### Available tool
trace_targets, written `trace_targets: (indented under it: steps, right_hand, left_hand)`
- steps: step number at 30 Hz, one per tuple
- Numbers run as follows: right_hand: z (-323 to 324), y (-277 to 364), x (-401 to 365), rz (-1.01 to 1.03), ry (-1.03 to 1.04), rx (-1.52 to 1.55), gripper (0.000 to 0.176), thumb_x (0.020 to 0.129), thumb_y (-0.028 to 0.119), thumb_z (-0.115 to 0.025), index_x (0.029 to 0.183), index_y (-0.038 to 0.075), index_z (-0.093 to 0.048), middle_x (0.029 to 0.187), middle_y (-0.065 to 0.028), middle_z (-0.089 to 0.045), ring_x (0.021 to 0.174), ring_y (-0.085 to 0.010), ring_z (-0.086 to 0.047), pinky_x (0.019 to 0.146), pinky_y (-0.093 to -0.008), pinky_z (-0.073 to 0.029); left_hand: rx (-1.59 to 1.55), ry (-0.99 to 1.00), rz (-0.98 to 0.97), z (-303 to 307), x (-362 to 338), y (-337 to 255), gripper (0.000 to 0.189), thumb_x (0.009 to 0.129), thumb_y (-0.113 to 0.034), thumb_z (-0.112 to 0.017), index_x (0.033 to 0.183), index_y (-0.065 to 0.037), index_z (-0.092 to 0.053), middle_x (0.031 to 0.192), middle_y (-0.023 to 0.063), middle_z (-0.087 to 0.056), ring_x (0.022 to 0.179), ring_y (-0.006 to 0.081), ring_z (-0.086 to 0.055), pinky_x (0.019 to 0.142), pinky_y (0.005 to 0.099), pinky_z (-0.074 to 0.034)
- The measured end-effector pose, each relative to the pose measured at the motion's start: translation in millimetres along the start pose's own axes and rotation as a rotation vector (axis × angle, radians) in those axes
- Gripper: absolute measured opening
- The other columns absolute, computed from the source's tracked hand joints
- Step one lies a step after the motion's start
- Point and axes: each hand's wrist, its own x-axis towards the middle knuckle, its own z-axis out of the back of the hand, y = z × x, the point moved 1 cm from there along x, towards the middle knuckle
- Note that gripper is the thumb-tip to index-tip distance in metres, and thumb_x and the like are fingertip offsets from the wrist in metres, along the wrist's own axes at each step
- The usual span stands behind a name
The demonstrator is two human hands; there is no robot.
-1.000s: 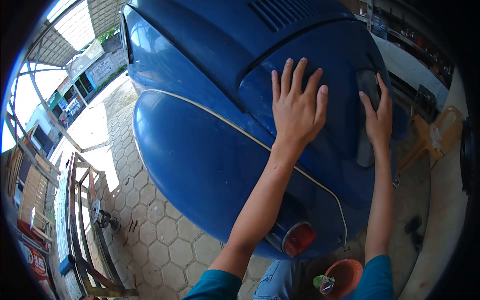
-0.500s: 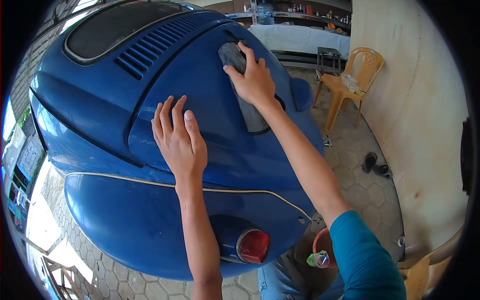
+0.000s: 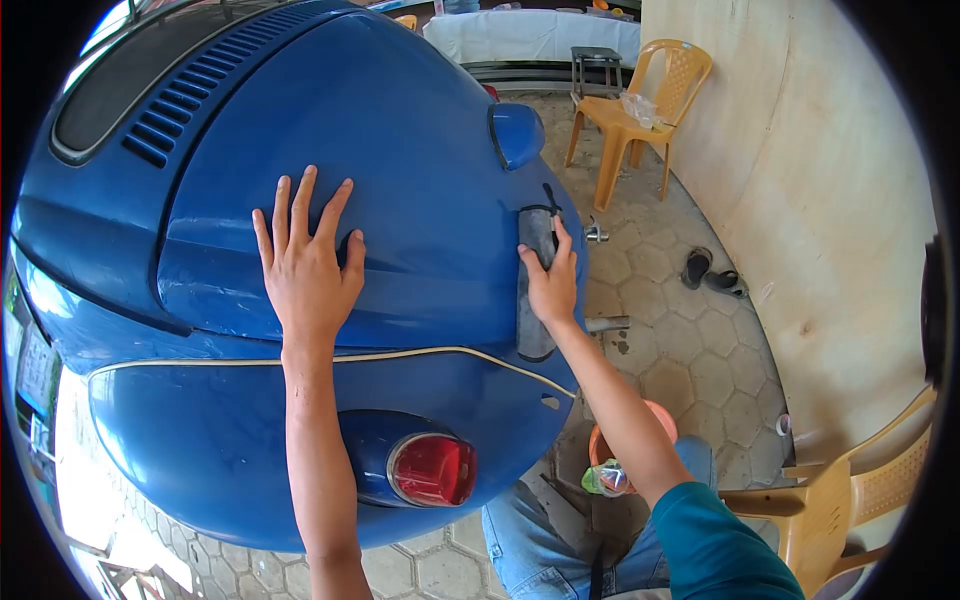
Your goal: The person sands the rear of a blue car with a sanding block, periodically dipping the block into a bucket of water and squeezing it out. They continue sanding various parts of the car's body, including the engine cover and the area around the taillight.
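A blue car body fills the left and middle of the view. My left hand rests on its panel with the fingers spread and nothing held. Toward the panel's right edge, my right hand is closed round a long grey block, which lies against the blue surface. A cream strip runs along the seam below both hands. Under that seam sits a red tail light.
A yellow plastic chair stands at the upper right beside a dark stool. Black sandals lie on the paving. An orange bucket is near my legs. A pale board stands at right.
My right hand and the grey block have moved down the panel to its right edge. My left hand's fingers are spread wider. The camera view has shifted.
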Motion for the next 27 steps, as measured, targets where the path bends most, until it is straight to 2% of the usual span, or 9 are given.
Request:
trace_targets:
  steps: [2,8,12,15,16,20,23,26,27]
  right_hand:
    - [6.2,-18.0,-7.9,-0.112,0.000,-0.011,0.078,0.097,0.052,-0.063,0.162,0.023,-0.028,0.133,-0.0225,-0.048,0.120,-0.0425,-0.053,0.103,-0.0502,-0.044]
    - [15.5,-99.0,-94.6,0.087,-0.072,0.069,0.077,0.098,0.044,-0.065,0.162,0.018,-0.029,0.138,-0.0249,-0.047,0.124,-0.0443,-0.052,0.110,-0.0482,-0.040]
    - [20.8,-133.4,-112.5,-0.202,-0.082,0.186,0.077,0.097,0.040,-0.067,0.161,0.018,-0.031,0.140,-0.0283,-0.047,0.127,-0.0464,-0.050,0.110,-0.0484,-0.039]
    - [28.0,-121.3,-138.2,-0.312,-0.023,0.055,0.078,0.095,0.040,-0.069,0.160,0.018,-0.033,0.137,-0.0287,-0.048,0.125,-0.0478,-0.051,0.108,-0.0495,-0.040]
    - [31.2,-121.0,-149.4,-0.229,0.016,0.032,0.080,0.093,0.036,-0.071,0.161,0.017,-0.033,0.136,-0.0282,-0.049,0.128,-0.0451,-0.050,0.110,-0.0482,-0.039]
    - [46.7,-97.3,-201.0,0.003,0.183,-0.128,0.081,0.092,0.039,-0.073,0.159,0.015,-0.035,0.123,-0.0247,-0.050,0.114,-0.0418,-0.054,0.100,-0.0467,-0.044]
    - [51.9,-117.0,-207.0,0.016,0.210,0.001,0.081,0.091,0.039,-0.073,0.159,0.014,-0.035,0.123,-0.0239,-0.050,0.113,-0.0411,-0.054,0.098,-0.0476,-0.045]
    - [59.8,-138.3,-194.4,-0.272,0.176,0.138,0.082,0.091,0.042,-0.074,0.159,0.014,-0.036,0.124,-0.0232,-0.050,0.112,-0.0407,-0.054,0.096,-0.0493,-0.046]
    - [58.5,-144.6,-199.4,-0.183,0.177,0.090,0.082,0.091,0.043,-0.074,0.159,0.015,-0.036,0.124,-0.0232,-0.050,0.113,-0.0407,-0.054,0.095,-0.0496,-0.046]
  left_hand:
    - [0.033,0.016,-0.035,0.0,-4.7,3.6,0.044,0.096,-0.030,-0.063,0.140,-0.029,-0.065,0.158,0.0056,-0.048,0.153,0.0293,-0.033,0.128,0.0561,-0.019]
    - [0.072,0.042,-0.040,-1.5,-6.4,3.6,0.045,0.098,-0.033,-0.063,0.143,-0.031,-0.061,0.160,0.0044,-0.046,0.154,0.0286,-0.031,0.128,0.0565,-0.017]
    - [0.085,0.046,-0.063,-1.9,-6.3,0.4,0.045,0.098,-0.033,-0.063,0.143,-0.031,-0.061,0.159,0.0051,-0.047,0.154,0.0285,-0.031,0.128,0.0563,-0.017]
    - [0.096,0.051,-0.059,2.1,-7.2,-2.3,0.045,0.098,-0.030,-0.064,0.143,-0.030,-0.061,0.158,0.0056,-0.047,0.154,0.0286,-0.032,0.128,0.0555,-0.017]
    - [0.092,0.054,-0.061,3.5,-7.1,-5.9,0.045,0.098,-0.029,-0.064,0.143,-0.030,-0.061,0.158,0.0058,-0.047,0.154,0.0287,-0.032,0.128,0.0552,-0.017]
    - [0.082,0.104,-0.129,3.2,-8.0,-9.0,0.045,0.099,-0.025,-0.064,0.143,-0.027,-0.062,0.157,0.0055,-0.047,0.153,0.0297,-0.034,0.127,0.0559,-0.019]
    - [0.127,0.101,-0.223,-5.0,-10.1,0.1,0.043,0.101,-0.029,-0.062,0.145,-0.028,-0.060,0.158,0.0035,-0.046,0.153,0.0301,-0.034,0.126,0.0575,-0.019]
    - [0.210,0.064,-0.287,-14.9,-11.6,16.4,0.043,0.104,-0.035,-0.057,0.146,-0.031,-0.058,0.159,0.0008,-0.046,0.153,0.0272,-0.035,0.127,0.0566,-0.019]
    - [0.226,0.052,-0.304,-15.9,-10.0,18.6,0.043,0.104,-0.034,-0.056,0.147,-0.031,-0.058,0.159,0.0010,-0.046,0.153,0.0272,-0.035,0.127,0.0567,-0.020]
